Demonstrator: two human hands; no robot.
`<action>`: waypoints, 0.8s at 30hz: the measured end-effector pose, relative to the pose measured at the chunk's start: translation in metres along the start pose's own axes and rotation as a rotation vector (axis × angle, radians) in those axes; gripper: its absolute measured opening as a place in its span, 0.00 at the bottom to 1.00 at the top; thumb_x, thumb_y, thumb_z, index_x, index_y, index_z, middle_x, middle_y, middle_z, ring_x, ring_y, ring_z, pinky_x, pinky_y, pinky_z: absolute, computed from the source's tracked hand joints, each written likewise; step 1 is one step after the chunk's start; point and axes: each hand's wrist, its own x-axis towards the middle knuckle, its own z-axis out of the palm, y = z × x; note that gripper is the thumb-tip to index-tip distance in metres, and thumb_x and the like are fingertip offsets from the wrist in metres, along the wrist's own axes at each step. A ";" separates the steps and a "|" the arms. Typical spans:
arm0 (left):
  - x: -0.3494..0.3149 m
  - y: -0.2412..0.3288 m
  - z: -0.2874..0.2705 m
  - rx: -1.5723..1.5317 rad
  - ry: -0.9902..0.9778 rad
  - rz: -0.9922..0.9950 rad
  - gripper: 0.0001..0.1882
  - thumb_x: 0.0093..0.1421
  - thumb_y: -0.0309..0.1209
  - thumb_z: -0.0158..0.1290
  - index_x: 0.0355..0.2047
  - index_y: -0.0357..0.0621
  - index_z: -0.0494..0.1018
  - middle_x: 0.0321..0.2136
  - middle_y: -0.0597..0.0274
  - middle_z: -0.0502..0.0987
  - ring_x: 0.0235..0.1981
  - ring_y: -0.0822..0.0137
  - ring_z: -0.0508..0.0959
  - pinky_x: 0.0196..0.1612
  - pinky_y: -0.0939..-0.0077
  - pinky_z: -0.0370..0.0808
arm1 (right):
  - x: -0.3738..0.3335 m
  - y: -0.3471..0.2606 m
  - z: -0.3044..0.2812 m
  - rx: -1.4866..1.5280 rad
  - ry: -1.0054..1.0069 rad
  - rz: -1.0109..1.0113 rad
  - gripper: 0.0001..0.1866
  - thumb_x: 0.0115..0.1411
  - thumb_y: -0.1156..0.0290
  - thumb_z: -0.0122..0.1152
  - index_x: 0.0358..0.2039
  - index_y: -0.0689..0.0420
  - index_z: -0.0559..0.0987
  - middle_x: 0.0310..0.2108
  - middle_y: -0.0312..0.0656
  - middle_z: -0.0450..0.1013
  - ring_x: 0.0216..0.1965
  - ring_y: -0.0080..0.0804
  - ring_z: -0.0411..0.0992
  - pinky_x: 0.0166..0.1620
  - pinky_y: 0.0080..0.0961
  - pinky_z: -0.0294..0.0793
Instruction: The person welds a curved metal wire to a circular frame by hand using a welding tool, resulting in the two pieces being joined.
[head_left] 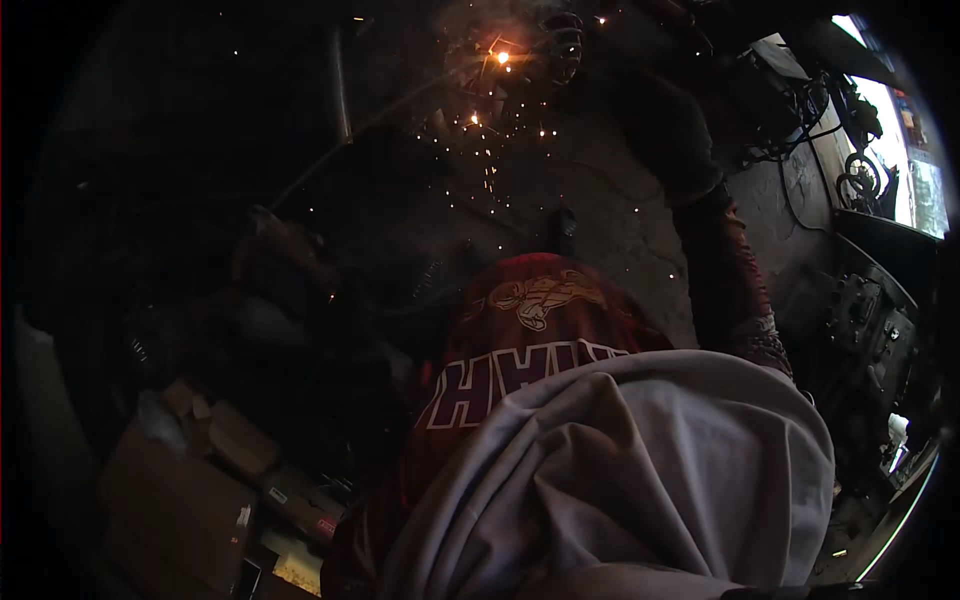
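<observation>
this looks like a dim metalworking workshop: at the far middle a bright orange glowing spot (503, 57) burns, with small yellow-orange sparks (489, 172) scattered above a rough grey floor (610, 160). at the far right, tangled black cables (785, 150) show near a bright white opening (884, 115), and on the right stands dark, bulky, machine-like equipment (870, 320). at the near left, flat-sided brown cardboard boxes (175, 510) sit in the gloom.
</observation>
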 end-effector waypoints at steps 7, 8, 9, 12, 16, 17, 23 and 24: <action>-0.006 -0.006 0.000 -0.127 0.009 -0.079 0.14 0.60 0.31 0.60 0.42 0.37 0.72 0.30 0.61 0.76 0.30 0.68 0.78 0.34 0.72 0.76 | 0.030 -0.025 -0.044 0.379 -0.019 0.220 0.11 0.65 0.64 0.61 0.45 0.53 0.81 0.41 0.41 0.80 0.41 0.41 0.79 0.40 0.32 0.80; -0.006 -0.007 0.001 -0.133 0.011 -0.083 0.14 0.59 0.31 0.60 0.41 0.37 0.72 0.30 0.62 0.76 0.30 0.69 0.78 0.33 0.73 0.76 | 0.032 -0.027 -0.049 0.423 -0.003 0.256 0.11 0.65 0.63 0.62 0.44 0.53 0.81 0.39 0.42 0.80 0.39 0.43 0.80 0.38 0.33 0.80; -0.005 -0.009 0.002 -0.137 0.011 -0.085 0.14 0.59 0.31 0.60 0.41 0.38 0.72 0.29 0.63 0.76 0.29 0.70 0.78 0.32 0.74 0.77 | 0.032 -0.026 -0.048 0.430 0.015 0.240 0.11 0.65 0.63 0.62 0.43 0.54 0.81 0.38 0.43 0.80 0.38 0.45 0.80 0.37 0.34 0.80; -0.002 -0.008 0.001 -0.187 -0.028 -0.148 0.14 0.59 0.31 0.60 0.42 0.38 0.72 0.28 0.64 0.77 0.28 0.71 0.78 0.31 0.75 0.77 | 0.033 -0.025 -0.050 0.444 0.027 0.236 0.12 0.65 0.62 0.63 0.42 0.55 0.81 0.36 0.46 0.80 0.36 0.48 0.80 0.36 0.37 0.79; -0.001 -0.004 0.008 -0.209 0.004 -0.137 0.14 0.58 0.30 0.60 0.42 0.38 0.72 0.28 0.64 0.77 0.27 0.72 0.78 0.31 0.75 0.77 | 0.034 -0.027 -0.054 0.460 -0.021 0.283 0.13 0.65 0.60 0.63 0.43 0.55 0.81 0.36 0.48 0.80 0.37 0.48 0.80 0.37 0.36 0.79; -0.001 -0.004 0.008 -0.212 0.013 -0.127 0.14 0.58 0.30 0.60 0.42 0.38 0.72 0.28 0.64 0.77 0.27 0.72 0.78 0.31 0.75 0.77 | 0.035 -0.027 -0.054 0.466 -0.022 0.278 0.14 0.65 0.60 0.63 0.44 0.56 0.81 0.36 0.48 0.80 0.37 0.48 0.80 0.37 0.36 0.79; 0.001 -0.004 0.009 -0.203 0.012 -0.096 0.13 0.57 0.28 0.59 0.40 0.38 0.71 0.26 0.64 0.76 0.27 0.71 0.78 0.32 0.75 0.77 | 0.039 -0.031 -0.061 0.507 -0.127 0.413 0.16 0.66 0.56 0.61 0.45 0.55 0.82 0.36 0.48 0.80 0.37 0.49 0.80 0.38 0.37 0.79; 0.001 -0.004 0.009 -0.191 0.006 -0.085 0.13 0.56 0.28 0.59 0.40 0.38 0.71 0.26 0.64 0.76 0.27 0.72 0.78 0.32 0.75 0.77 | 0.039 -0.031 -0.062 0.512 -0.123 0.412 0.16 0.66 0.56 0.61 0.45 0.54 0.82 0.36 0.48 0.80 0.37 0.49 0.80 0.38 0.37 0.79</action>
